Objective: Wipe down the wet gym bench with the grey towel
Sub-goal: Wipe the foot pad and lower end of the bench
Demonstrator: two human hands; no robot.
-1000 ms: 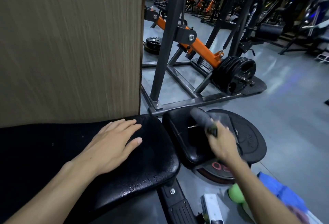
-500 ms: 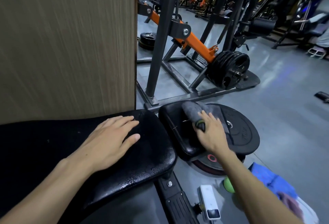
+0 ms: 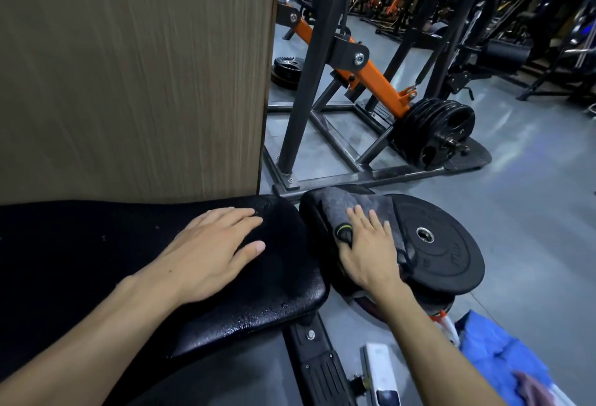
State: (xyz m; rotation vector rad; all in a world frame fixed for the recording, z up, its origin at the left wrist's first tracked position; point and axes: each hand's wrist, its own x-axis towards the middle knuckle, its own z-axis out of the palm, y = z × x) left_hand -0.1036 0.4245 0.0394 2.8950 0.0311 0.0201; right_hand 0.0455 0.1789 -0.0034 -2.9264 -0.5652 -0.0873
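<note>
The right hand point(image 3: 366, 249) presses the grey towel point(image 3: 348, 212) flat, fingers straight. The left hand point(image 3: 213, 251) rests open on the bench point(image 3: 283, 293). Broad overlapping strokes would best clear the droplets.

Right hand point(image 3: 367, 251) lowered, flattened grey towel point(image 3: 342, 209) onto seat pad point(image 3: 314, 222).

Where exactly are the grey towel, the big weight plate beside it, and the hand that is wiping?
grey towel point(image 3: 335, 209): head view, on the bare cloth above the fingers.
weight plate point(image 3: 451, 264): head view, on its flat black face below the centre hole.
right hand point(image 3: 367, 251): head view, on the back of the hand.
</note>
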